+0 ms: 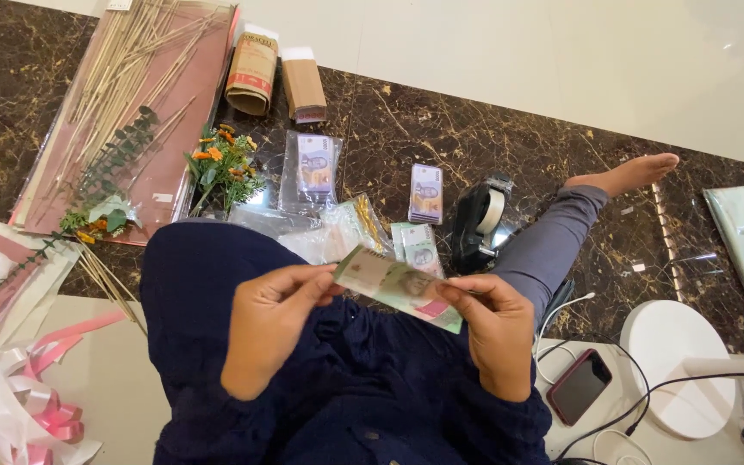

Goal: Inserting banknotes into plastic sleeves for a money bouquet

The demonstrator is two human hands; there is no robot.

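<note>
A person sits on the dark marble floor (441,129) with one leg stretched out to the right, holding a greenish banknote (396,287) above the lap. The left hand (270,323) pinches the note's left end between thumb and fingertips, and the right hand (494,331) pinches its right end the same way, so the note stretches tilted between them. Just beyond the hands, farther off on the floor, lie a loose green note (416,247), crumpled clear plastic sleeves (337,232), and two small bundles of purple notes (426,193), one of them inside a clear bag (314,168). A black tape dispenser (479,222) stands to their right. To the far left lie thin wooden sticks (122,69) on pink wrapping paper (184,129), with a small bunch of orange flowers (221,164) beside it. A pink and white ribbon bow (10,405) sits near left; a phone (579,386) lies near right.
</note>
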